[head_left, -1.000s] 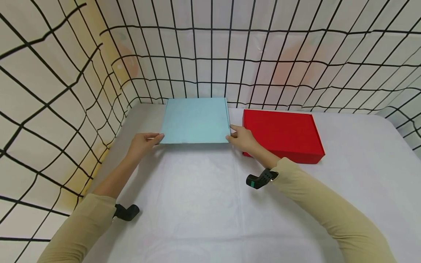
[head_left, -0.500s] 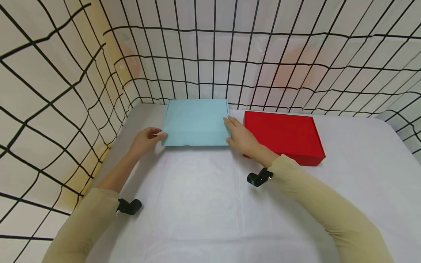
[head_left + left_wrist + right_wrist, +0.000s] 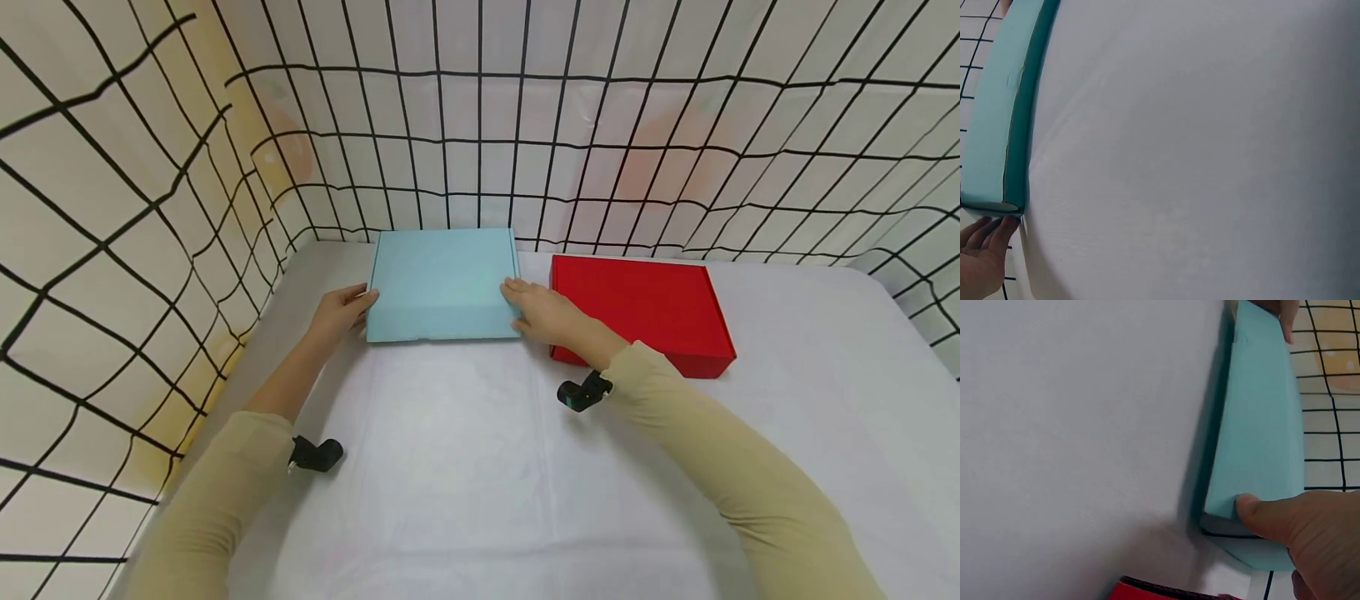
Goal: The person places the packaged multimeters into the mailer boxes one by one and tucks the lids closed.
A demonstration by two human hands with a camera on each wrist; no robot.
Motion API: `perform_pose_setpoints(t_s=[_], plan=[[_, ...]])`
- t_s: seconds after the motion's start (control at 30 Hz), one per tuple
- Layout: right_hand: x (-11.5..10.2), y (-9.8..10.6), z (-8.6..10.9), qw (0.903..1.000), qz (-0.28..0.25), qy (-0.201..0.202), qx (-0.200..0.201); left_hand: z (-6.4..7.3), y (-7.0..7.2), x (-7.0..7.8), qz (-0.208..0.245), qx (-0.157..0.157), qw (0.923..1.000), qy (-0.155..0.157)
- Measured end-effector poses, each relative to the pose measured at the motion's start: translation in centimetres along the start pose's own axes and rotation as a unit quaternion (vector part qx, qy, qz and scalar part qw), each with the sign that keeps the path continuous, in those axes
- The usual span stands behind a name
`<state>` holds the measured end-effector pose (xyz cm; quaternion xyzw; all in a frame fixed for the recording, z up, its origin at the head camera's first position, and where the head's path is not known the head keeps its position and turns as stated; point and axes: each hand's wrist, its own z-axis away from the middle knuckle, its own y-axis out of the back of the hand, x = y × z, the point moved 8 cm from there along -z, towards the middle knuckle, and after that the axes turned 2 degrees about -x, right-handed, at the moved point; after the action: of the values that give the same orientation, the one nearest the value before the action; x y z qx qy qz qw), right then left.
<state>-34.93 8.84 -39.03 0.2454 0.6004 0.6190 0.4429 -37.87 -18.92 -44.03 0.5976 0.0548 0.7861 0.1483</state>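
Note:
A light blue cardboard box (image 3: 442,275) lies at the back of the white table, its lid down and a front flap (image 3: 442,323) sloping toward me. My left hand (image 3: 339,315) is at the box's left side, thumb by the top edge; in the left wrist view its extended fingers (image 3: 999,234) meet the box's end. Over the right edge lies my right hand (image 3: 546,312), fingers straight on the lid. The right wrist view has its thumb (image 3: 1257,509) pressing on the flap near the corner; its other fingers are mostly hidden there.
A red cardboard box (image 3: 645,308) sits just right of the blue one, partly behind my right forearm. Black wire grid panels (image 3: 480,142) stand along the back and left of the table (image 3: 457,467). Each wrist carries a small black camera (image 3: 318,454).
The lid's front part has folded downward into a sloping flap. My right hand has moved from the front right corner onto the lid; my left has shifted from the front corner to the left side.

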Motion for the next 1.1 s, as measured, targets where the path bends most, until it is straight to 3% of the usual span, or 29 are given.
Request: perform_pose_setpoints(t_s=[0.27, 0.5, 0.67, 0.9, 1.1], plan=[[0.2, 0.5, 0.1, 0.9994, -0.012, 0.032, 0.007, 0.1, 0.0, -0.2, -0.009, -0.017, 0.9997, 0.014], [0.3, 0.8, -0.4, 0.9987, 0.029, 0.038, 0.015, 0.1, -0.4, 0.2, -0.046, -0.022, 0.9987, -0.007], [0.3, 0.6, -0.4, 0.9987, 0.028, 0.042, 0.01, 0.0, -0.5, 0.1, -0.045, -0.032, 0.9985, -0.004], [0.0, 1.1, -0.4, 0.994, 0.046, 0.077, 0.063, -0.4, 0.0, 0.9, -0.059, -0.052, 0.9968, -0.013], [0.3, 0.9, -0.6, 0.9962, 0.034, 0.056, 0.059, -0.6, 0.3, 0.9, -0.041, -0.062, 0.9972, 0.012]])
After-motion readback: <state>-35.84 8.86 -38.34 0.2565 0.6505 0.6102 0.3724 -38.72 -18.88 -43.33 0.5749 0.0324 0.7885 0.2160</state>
